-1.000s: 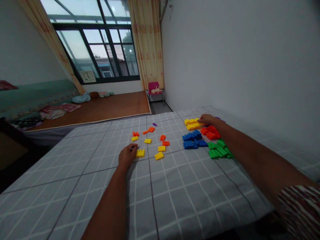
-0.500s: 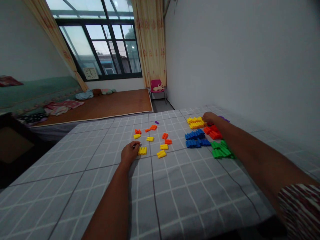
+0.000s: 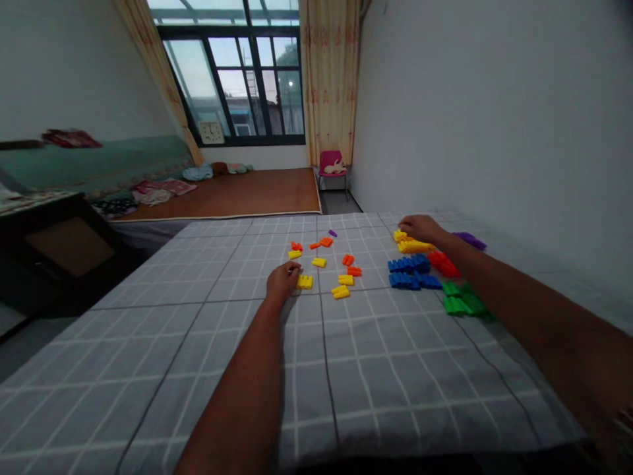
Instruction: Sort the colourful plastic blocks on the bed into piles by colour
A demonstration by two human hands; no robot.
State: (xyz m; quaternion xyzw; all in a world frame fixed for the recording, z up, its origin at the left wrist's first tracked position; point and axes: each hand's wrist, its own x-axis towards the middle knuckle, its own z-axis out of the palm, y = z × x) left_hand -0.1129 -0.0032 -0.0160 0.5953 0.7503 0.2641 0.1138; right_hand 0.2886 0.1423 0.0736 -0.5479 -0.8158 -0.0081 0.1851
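Observation:
My left hand (image 3: 283, 280) rests on the cloth with its fingers bent and drawn together. Its fingertips are beside a small group of yellow toy blocks (image 3: 305, 282); what they pinch, if anything, is too small to make out. At the right, my right hand (image 3: 420, 228) reaches over the back of a yellow block row (image 3: 414, 247), its fingers closed around a yellow toy block (image 3: 399, 235) at the row's far left end. Blue blocks (image 3: 409, 264), red blocks (image 3: 444, 264) and green blocks (image 3: 465, 300) lie in groups near my right forearm, which partly covers them.
Loose yellow blocks (image 3: 340, 291) and orange blocks (image 3: 348, 260) are scattered mid-table, with a purple piece (image 3: 333, 233) farther back. More purple blocks (image 3: 469, 241) lie beyond my right forearm. The grey checked cloth (image 3: 237, 369) covers the table, which meets a wall at right.
The view has swung left, so everything sits farther right. Against the yellow row, my right hand has moved left over its back edge. My left hand stays beside the yellow blocks.

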